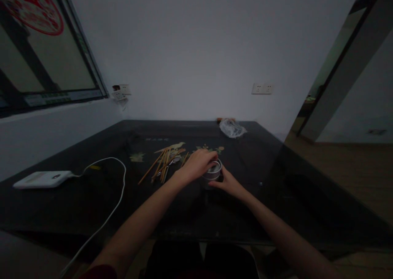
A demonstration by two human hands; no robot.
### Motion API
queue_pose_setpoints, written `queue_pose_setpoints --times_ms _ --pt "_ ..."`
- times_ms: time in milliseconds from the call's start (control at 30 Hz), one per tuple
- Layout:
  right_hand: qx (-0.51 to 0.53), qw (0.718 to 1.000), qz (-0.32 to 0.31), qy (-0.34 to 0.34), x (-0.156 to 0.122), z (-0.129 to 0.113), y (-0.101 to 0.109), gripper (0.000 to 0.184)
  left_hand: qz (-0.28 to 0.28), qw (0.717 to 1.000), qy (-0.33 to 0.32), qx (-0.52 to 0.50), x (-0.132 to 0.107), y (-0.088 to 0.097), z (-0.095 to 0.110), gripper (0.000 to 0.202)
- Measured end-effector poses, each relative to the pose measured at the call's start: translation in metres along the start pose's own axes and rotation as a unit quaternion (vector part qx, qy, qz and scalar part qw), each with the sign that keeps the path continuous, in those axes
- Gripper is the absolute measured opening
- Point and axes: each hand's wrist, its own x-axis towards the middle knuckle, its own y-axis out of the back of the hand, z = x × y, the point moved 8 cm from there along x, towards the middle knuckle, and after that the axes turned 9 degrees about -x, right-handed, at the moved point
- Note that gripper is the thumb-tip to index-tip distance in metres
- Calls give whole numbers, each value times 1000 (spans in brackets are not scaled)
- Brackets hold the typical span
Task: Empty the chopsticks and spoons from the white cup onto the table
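Head camera: a silvery cylindrical container stands on the worktop, just beyond its near edge, between the two hands. It looks like thin metal, so I would judge it light, stiff and rather slippery, likelier to dent than break; the round side wall below the rim seems the best hold. The right hand grips that wall from 4 o'clock, thumb across the near side. The left hand comes over from 10 o'clock, fingers bent at the rim; whether they pinch it, I cannot tell.

Near it, toward 10 o'clock, slim wooden-looking chopsticks lie in a loose, crossing heap with a shiny rounded metal spoon. At 1 o'clock, well apart, sits a crumpled, filmy plastic bag. Far out at 9 o'clock lies a flat white device with rounded corners, its smooth, flexible cord curving nearer. Beneath everything, the worktop is dark, hard and glossy, printed with pale flowers.
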Motion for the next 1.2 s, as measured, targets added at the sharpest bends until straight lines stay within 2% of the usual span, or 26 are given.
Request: queue_pose_setpoints --times_ms 167,267,333,433,500,633,700,733,833,967,1200 --pt "7 1000 0 0 0 -2 0 89 70 990 18 -119 -6 23 -8 20" --pt "20 1000 -6 0 0 -5 -1 87 149 969 61 -186 -15 49 -30 28" --pt "25 1000 -8 -4 0 -6 -1 86 196 950 95 -223 -26 65 -54 33" --pt "19 1000 -7 -13 0 -7 0 86 217 923 163 -272 -48 77 -103 36" --pt "14 1000 -8 -18 -1 -7 0 86 216 911 211 -282 -68 78 -139 35" --pt "16 1000 -11 -23 -1 -6 0 87 262 869 329 -261 -121 80 -210 31" --pt "13 1000 -5 -19 -1 -6 1 87 266 839 406 -247 -146 77 -237 33" --pt "9 1000 -3 -18 -1 -6 1 87 263 833 429 -230 -155 76 -246 34" --pt "2 1000 -2 -20 -1 -6 1 85 245 836 465 -159 -171 80 -261 36" --pt "6 1000 -1 -21 -1 -4 1 83 219 838 490 -101 -181 82 -270 39" --pt "-18 1000 -1 -8 0 -7 2 82 142 848 510 -13 -184 74 -280 34"
